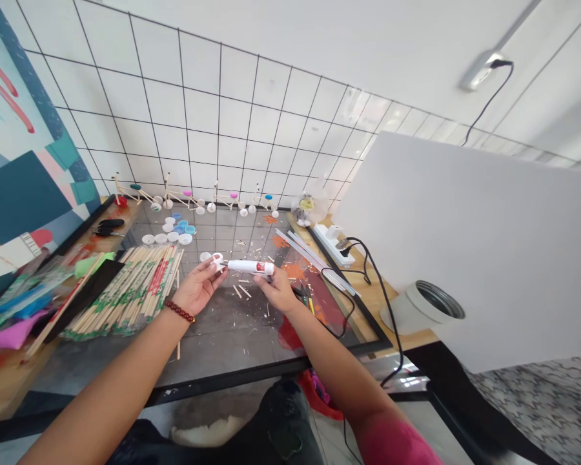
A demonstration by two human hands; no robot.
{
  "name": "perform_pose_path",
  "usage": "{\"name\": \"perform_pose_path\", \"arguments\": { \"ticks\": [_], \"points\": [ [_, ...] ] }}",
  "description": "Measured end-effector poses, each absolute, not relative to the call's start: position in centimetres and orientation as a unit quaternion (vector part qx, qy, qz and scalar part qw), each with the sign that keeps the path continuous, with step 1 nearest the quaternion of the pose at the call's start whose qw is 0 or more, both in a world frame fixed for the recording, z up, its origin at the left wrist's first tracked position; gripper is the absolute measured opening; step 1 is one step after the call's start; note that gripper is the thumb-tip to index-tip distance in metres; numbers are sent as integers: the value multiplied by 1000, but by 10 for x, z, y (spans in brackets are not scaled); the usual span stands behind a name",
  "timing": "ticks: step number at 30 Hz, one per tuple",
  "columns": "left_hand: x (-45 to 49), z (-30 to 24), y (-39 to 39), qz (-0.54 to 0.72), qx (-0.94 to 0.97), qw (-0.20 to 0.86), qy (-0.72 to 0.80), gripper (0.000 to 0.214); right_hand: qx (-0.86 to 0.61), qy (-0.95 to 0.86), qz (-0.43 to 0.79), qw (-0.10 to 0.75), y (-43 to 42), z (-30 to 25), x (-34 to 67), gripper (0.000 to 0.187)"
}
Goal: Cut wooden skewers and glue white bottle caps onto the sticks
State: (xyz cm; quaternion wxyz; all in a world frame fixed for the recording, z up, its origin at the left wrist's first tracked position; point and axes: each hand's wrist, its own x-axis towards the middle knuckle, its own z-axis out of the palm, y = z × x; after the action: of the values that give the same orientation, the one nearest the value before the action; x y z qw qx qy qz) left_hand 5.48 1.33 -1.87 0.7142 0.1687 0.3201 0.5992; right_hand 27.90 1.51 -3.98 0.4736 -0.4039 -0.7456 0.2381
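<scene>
My right hand (277, 289) is wrapped round the rear of a white glue gun (246, 266), whose nozzle points left. Between the fingertips of my left hand (204, 281) is a small white bottle cap (217, 260), and the nozzle tip meets it or comes very close; I cannot tell which. Another white cap (205, 256) lies just behind the left fingers. Farther back sits a group of white and blue bottle caps (173, 237). Left of my left hand, many wrapped chopsticks (126, 290) are spread in a pile.
Small stick-built models with cap wheels (227, 200) line the back edge. Clear glue sticks (319, 261) lie on the right, near a power strip (333, 244) with a trailing black cable (385, 290). A pale cylindrical container (416, 307) stands at far right. Wood scraps (242, 290) litter the tabletop.
</scene>
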Motion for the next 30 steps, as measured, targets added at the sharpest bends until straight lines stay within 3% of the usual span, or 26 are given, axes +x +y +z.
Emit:
{"name": "perform_pose_path", "arguments": {
  "ticks": [30],
  "points": [
    [56,-16,12,606,171,708,321,24,-422,-730,246,478,15,-40,281,33]
  ]
}}
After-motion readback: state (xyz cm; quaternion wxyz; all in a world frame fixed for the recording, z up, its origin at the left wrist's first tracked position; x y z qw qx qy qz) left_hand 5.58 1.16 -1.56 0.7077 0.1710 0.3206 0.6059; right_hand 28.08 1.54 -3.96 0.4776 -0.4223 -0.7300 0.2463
